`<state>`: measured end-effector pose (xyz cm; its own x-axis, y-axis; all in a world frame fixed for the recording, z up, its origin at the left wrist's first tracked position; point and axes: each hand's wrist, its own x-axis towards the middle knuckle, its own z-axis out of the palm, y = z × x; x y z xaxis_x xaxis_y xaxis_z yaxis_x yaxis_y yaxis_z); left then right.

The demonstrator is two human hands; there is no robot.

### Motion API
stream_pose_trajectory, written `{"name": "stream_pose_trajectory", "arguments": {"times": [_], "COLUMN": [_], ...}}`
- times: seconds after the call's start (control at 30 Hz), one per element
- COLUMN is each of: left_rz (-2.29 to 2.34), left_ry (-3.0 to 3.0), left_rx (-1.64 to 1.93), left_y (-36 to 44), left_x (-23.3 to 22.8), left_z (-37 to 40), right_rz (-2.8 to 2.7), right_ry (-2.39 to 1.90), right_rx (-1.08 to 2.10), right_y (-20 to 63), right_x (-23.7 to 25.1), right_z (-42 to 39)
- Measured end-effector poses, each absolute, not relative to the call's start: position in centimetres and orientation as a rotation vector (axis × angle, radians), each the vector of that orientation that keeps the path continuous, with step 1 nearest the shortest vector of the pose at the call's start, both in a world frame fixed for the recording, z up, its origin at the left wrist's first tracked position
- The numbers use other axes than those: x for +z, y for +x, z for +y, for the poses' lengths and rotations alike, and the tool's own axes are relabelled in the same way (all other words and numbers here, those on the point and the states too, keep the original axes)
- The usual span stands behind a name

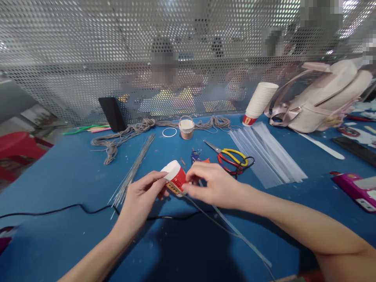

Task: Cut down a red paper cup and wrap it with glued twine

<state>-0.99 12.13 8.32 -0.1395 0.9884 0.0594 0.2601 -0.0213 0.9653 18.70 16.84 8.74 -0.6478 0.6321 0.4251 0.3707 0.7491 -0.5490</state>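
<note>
Left hand [140, 197] grips a small red-and-white paper cup [174, 177], tipped on its side, held just above the blue counter [73, 172], centre of view. Cup mouth faces left; contents can't be seen. Yellow print on the red band, too small to read.

Right hand [212, 184] pinches at the cup's right edge, fingers closed on it. A thin clear plastic strip [235, 231] and a thin grey wire [205, 213] run from under that hand toward the near edge; can't tell which of them the fingers actually hold.

Containers:
- small clear plastic tub with a wire handle [186, 128] behind the cup, filled with something pale, white on top.
- stack of white paper cups with red bases [260, 102], leaning, far right; base print unreadable.
- pale pink backpack [320, 100] beside the stack, closed.

Rest:
- yellow-and-red handled scissors [230, 157], just right of the hands.
- sheaf of clear plastic strips [266, 154] further right.
- bundle of thin silver wires [133, 170] left of the hands.
- grey cord coil [126, 133] at the back.
- black cable [58, 210] across the near counter.
- magenta box [354, 190] at right edge, label unreadable.
</note>
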Motion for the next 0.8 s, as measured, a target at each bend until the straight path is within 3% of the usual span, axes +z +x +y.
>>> {"name": "stream_pose_trajectory", "arguments": {"times": [0.13, 0.2, 0.43, 0.63, 0.8], "left_rz": [1.498, 1.492, 1.503, 1.513, 1.504], "left_ry": [1.369, 1.353, 1.384, 1.349, 1.451], "left_rx": [1.188, 1.178, 1.135, 1.11, 1.109], "left_y": [-0.6, -0.5, -0.3, 0.0, -0.1], "left_x": [8.6, 8.6, 8.5, 8.7, 8.4], "left_z": [11.9, 11.8, 11.7, 11.5, 11.4], "right_rz": [-2.368, -2.377, -2.319, -2.324, -2.123], "right_ry": [-0.724, -0.754, -0.805, -0.76, -0.765], "right_rx": [0.125, 0.062, 0.288, 0.146, 0.607], "right_y": [16.9, 16.5, 16.3, 16.4, 16.5], "right_x": [7.9, 7.4, 7.1, 6.6, 7.2], "right_z": [15.6, 15.7, 15.9, 15.9, 15.8]}}
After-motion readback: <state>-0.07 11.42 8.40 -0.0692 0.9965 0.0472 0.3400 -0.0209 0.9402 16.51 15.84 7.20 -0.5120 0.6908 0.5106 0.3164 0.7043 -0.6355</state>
